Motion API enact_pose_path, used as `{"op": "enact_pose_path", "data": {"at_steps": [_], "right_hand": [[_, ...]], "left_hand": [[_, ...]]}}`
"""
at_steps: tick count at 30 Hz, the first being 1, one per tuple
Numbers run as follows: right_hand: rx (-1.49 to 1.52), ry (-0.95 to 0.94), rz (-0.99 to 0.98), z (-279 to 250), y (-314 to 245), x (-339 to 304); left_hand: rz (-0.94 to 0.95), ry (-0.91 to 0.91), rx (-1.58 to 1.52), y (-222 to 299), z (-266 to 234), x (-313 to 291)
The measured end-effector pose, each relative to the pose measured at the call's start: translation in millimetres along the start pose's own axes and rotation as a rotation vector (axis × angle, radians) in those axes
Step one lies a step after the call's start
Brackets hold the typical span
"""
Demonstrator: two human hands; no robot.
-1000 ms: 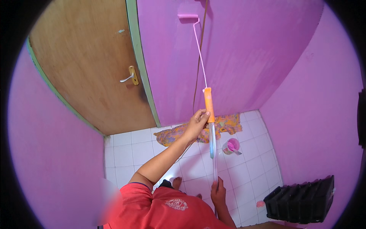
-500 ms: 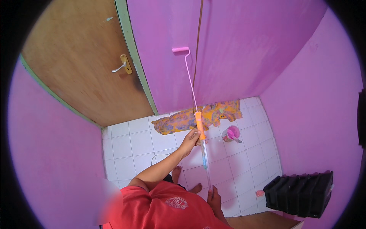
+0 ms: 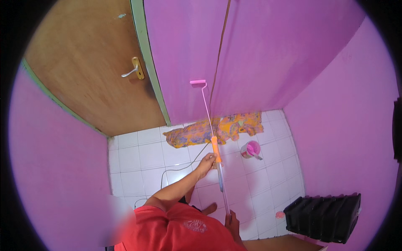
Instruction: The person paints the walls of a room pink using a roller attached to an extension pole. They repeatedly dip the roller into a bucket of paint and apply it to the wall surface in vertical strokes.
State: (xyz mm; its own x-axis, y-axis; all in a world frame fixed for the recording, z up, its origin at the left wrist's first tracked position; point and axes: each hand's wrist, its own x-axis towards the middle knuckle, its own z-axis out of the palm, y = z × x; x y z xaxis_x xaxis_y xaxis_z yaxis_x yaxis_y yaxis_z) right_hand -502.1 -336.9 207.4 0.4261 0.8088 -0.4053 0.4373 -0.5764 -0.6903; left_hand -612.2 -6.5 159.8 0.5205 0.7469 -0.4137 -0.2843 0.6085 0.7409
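A paint roller (image 3: 216,149) with a pink sleeve, a thin bent frame and an orange handle is fixed to a long pole (image 3: 225,200). Its pink roller sleeve (image 3: 197,82) lies against the purple wall (image 3: 259,54), left of a hanging brown cable (image 3: 220,42). My left hand (image 3: 206,165) is closed at the lower part of the orange handle. Lower down, near my body, my right hand (image 3: 232,221) grips the pole's end. On the floor right of the pole stands a small paint bucket (image 3: 243,150), pink inside, with a brush (image 3: 255,155) leaning in it.
A paint-stained orange cloth (image 3: 188,133) lies along the wall's foot. The cable runs down across the white tiles (image 3: 138,155). At left is a brown door (image 3: 83,71) with a lever handle (image 3: 133,71) and green frame. A black ribbed object (image 3: 322,217) stands at lower right.
The roller sleeve has moved down the wall. Both hands and the pole have shifted toward my body, the handle slightly left. The view has tilted a little.
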Motion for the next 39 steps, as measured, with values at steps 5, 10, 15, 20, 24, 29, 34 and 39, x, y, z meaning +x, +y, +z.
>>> {"op": "enact_pose_path", "data": {"at_steps": [5,10,15,20,24,29,34,39], "right_hand": [[0.155,0.097,-0.097,-11,8,-14],[0.244,0.093,-0.259,-23,-3,-3],[0.268,0.129,-0.384,-30,-28,25],[0.345,0.069,-0.348,-29,-62,45],[0.36,0.141,-0.51,-19,-82,57],[0.371,0.073,-0.351,-14,-103,55],[0.359,0.126,-0.452,-9,-119,52],[0.222,0.157,-0.456,-3,-115,44]], "left_hand": [[0.142,-0.09,0.031,34,44,-39],[0.378,-0.137,0.157,101,93,-75],[0.506,-0.028,0.324,159,123,-84],[0.593,-0.002,0.349,205,127,-80],[0.598,-0.025,0.303,225,126,-80],[0.586,-0.003,0.277,243,124,-82],[0.595,-0.072,0.27,256,122,-85],[0.521,-0.102,0.267,244,102,-82]]}}
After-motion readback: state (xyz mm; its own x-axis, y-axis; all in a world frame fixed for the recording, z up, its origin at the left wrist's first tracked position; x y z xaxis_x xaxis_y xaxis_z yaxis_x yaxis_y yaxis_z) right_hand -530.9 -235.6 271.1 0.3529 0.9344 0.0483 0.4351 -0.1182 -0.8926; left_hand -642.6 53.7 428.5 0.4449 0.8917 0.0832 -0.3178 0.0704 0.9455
